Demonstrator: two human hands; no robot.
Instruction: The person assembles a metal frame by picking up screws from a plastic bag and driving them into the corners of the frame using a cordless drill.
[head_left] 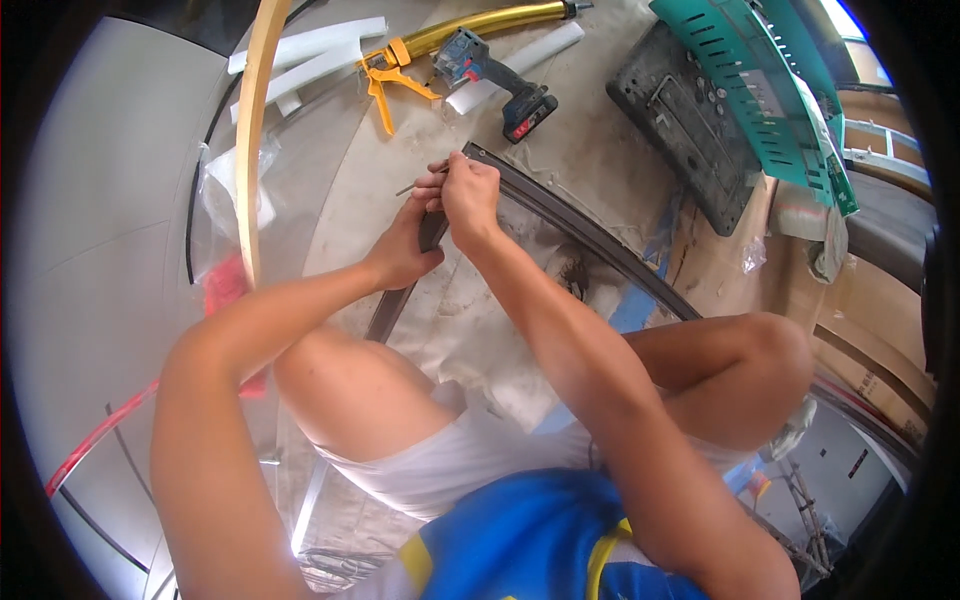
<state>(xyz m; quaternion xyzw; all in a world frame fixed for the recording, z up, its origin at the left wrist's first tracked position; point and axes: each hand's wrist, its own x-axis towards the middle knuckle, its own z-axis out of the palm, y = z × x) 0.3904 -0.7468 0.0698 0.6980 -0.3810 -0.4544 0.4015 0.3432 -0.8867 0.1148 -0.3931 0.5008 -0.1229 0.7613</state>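
A dark brown metal frame point(570, 225) has its corner just beyond my hands, with one bar running off to the lower right and another coming back toward my left knee. My left hand point(402, 250) is closed around the nearer bar, thumb on its right side. Against it, at the corner, my right hand point(470, 200) is closed in a pinch. What sits between its fingertips is hidden. A thin metal rod point(405, 190) pokes out leftward by the touching fingers; which hand grips it I cannot tell.
Beyond the corner lie a cordless drill point(495, 82), a yellow-orange caulking gun point(400, 75) and white strips point(305, 45). A black tool case point(690, 130) and a green slotted panel point(735, 90) stand at the far right. A wooden strip point(250, 150) rises at left, near red plastic point(226, 285).
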